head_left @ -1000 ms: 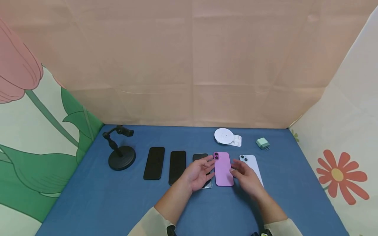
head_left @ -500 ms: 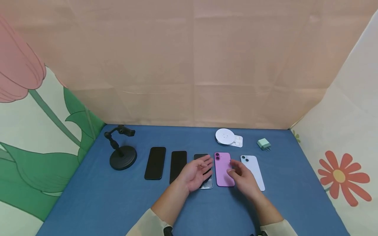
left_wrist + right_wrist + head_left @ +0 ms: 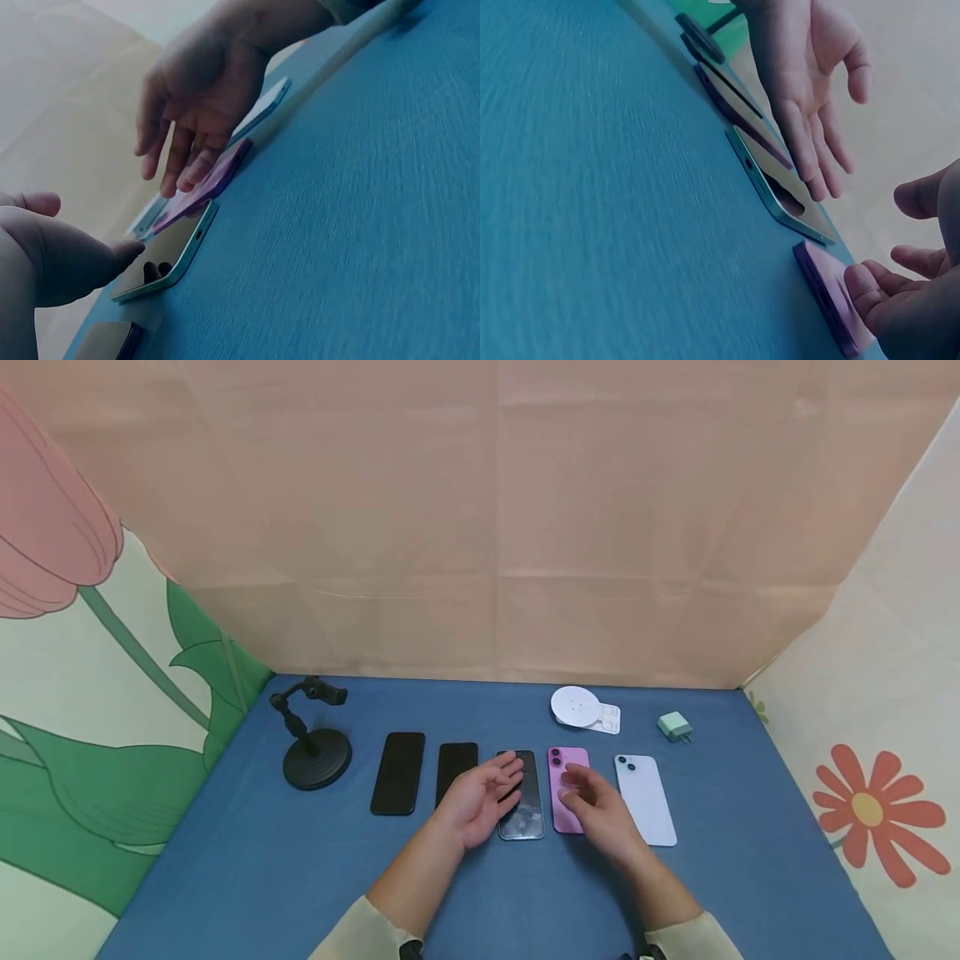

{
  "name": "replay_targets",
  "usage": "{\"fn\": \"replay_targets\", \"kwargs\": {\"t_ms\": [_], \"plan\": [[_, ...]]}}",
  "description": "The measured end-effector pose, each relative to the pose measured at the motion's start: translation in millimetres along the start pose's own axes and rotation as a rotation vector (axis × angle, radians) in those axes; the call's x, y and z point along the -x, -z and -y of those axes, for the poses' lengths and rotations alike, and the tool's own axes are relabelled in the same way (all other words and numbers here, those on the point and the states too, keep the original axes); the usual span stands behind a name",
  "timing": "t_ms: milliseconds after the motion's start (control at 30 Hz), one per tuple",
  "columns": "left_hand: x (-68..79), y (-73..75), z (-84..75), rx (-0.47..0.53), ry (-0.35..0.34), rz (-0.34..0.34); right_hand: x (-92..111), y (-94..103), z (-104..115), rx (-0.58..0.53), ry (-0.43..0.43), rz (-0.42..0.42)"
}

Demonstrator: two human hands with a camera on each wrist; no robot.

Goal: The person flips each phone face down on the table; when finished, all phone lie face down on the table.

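At the far left of the blue cloth (image 3: pixel 337 885) stands a black stand (image 3: pixel 318 760) with a round base and a bent arm. Next to it lies the first black phone (image 3: pixel 398 774), and then the second black phone (image 3: pixel 456 760), whose lower part is hidden by the left hand (image 3: pixel 472 806). This hand is turned palm upward, its fingers extended and grasping nothing; it also covers an edge of the glossy dark phone (image 3: pixel 531 806) (in the left wrist view, that phone shows a greenish rim). Just beside lies the pink phone (image 3: pixel 567 823), camera side up; farther back rests a white disc (image 3: pixel 575 706) on a flat white piece (image 3: pixel 610 719). Over the pink phone is the right hand (image 3: pixel 600 814), thumb and fingers apart and loosely bent, without any object; whether a fingertip touches the phone, one cannot tell. Further right lie the white phone (image 3: pixel 647 802), cameras upward as well, and a pale green plug adapter (image 3: pixel 674 726).
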State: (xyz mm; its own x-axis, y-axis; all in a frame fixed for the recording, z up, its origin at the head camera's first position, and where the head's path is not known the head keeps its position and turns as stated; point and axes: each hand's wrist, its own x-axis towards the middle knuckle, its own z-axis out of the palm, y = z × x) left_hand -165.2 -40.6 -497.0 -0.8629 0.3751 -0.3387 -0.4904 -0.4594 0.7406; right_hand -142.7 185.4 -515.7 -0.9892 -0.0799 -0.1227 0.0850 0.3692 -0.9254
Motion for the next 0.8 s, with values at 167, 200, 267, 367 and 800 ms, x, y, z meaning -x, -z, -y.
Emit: {"fn": "replay_targets", "kwargs": {"t_ms": [167,200,267,367,800], "plan": [[4.0,4.5,-4.1,-0.014,-0.017,-0.023,-1,-5.9,5,-0.030,0.020,0.016],[4.7,5.4,-4.7,-0.014,-0.019,-0.028,-1,-6.7,6,-0.039,0.023,0.020],[5.7,7.4,-6.0,-0.012,-0.021,-0.039,-1,-8.5,8,-0.052,0.023,0.026],[7.3,10.2,-7.6,-0.010,-0.026,-0.048,-1,-11.2,10,-0.059,0.024,0.033],[15.7,22.5,-8.3,-0.032,-0.054,-0.061,-2,-25.5,14,-0.049,0.033,0.056]]}}
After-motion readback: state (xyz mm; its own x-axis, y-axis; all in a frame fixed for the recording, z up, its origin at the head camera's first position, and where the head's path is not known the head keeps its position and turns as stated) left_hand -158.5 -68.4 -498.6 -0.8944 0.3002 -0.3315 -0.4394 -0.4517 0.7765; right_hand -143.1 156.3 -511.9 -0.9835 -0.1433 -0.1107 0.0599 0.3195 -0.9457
